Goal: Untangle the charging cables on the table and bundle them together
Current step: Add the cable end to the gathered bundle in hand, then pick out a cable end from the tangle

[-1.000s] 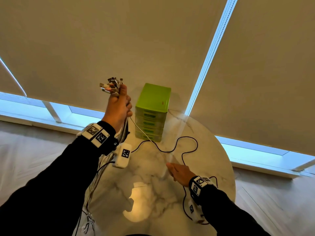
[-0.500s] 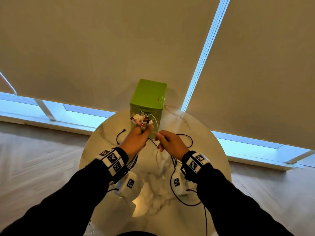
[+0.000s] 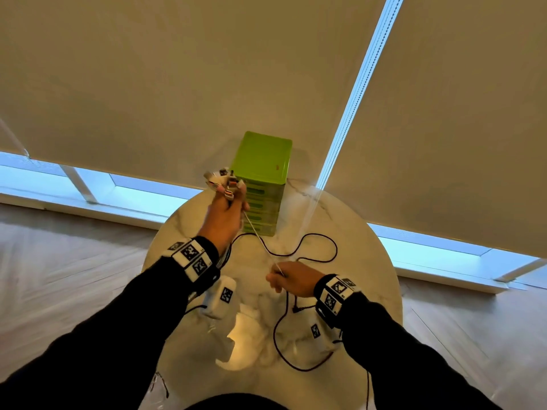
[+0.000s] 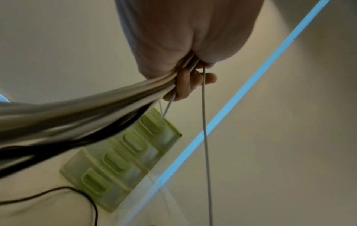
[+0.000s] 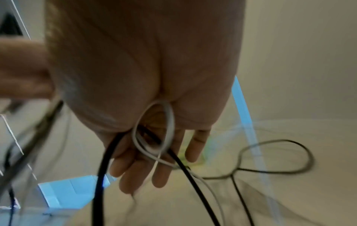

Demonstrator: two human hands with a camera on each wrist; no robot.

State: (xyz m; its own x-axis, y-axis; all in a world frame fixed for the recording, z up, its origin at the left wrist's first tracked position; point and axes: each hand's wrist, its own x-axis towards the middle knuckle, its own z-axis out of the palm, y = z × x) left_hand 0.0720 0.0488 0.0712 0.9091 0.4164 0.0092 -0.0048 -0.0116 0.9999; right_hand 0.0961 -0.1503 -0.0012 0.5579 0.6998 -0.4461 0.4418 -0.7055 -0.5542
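Head view: left hand point(image 3: 226, 213) grips the bunched cable plugs point(image 3: 220, 180); right hand point(image 3: 291, 279) apparently pinches a taut thin white cable point(image 3: 260, 238), which could snag the loose black cable point(image 3: 310, 253).

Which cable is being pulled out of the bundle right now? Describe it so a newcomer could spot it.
Start at the green drawer box on the round marble table. The thin white cable runs taut from the left hand to the right hand. The black cable lies slack in loops.
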